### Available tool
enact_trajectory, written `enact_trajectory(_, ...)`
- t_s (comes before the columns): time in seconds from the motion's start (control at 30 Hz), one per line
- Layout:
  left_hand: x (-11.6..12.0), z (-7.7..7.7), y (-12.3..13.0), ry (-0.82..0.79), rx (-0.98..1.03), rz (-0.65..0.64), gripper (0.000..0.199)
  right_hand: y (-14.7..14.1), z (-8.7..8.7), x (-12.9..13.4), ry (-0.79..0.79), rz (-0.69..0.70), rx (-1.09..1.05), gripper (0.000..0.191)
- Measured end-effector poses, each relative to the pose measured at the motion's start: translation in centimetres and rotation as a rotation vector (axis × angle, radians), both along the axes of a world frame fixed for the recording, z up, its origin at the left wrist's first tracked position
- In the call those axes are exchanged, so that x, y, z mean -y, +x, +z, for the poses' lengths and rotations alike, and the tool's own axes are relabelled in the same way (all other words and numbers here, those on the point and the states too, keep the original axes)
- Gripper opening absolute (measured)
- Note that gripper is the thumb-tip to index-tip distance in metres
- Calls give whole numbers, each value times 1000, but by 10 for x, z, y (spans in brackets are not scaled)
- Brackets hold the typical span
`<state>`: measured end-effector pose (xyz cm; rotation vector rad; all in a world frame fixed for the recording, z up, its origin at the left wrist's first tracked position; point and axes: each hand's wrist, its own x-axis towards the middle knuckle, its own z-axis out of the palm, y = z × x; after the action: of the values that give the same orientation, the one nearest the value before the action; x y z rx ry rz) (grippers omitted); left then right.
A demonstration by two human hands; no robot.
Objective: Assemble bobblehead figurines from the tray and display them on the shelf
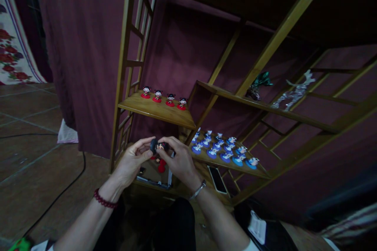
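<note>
Between my two hands is a small doll figurine (pixel 161 146) with dark hair, tipped on its side with a dark round base (pixel 153 146). The fingers and thumb of my left hand (pixel 129 162) pinch the base. My right hand (pixel 182 161) grips the figurine around its head and body. Just below them lies an open box (pixel 151 182) holding red pieces (pixel 161 166), partly covered by my hands. Above, several red-based dolls (pixel 158 96) stand in a row on a wooden shelf (pixel 156 112).
Several purple- and blue-based figurines (pixel 216 151) stand on a lower shelf at right. Near them lies a phone (pixel 218 179). Higher up are a green ornament (pixel 260 82) and a clear glass ornament (pixel 296 90). A black cable (pixel 63 194) crosses the tiled floor at left.
</note>
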<state>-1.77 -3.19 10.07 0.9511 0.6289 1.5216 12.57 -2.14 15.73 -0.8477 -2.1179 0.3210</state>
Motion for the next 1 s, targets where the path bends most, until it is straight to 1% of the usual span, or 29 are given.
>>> enact_trajectory(0.2,-1,-2,1,-16,26,6,41,1,3,-1,58,52,67,14)
enact_trajectory(0.33,0,-4,1,-17,51,-21,39,3,4,-2,68,60,115,14)
enact_trajectory(0.47,1,-4,1,-17,60,-31,38,4,4,-2,62,72,125,14)
enact_trajectory(0.67,-1,-3,1,-9,49,-10,39,4,5,-4,47,49,116,12)
enact_trajectory(1.0,1,-1,0,-19,65,-16,39,2,12,-3,38,59,135,13)
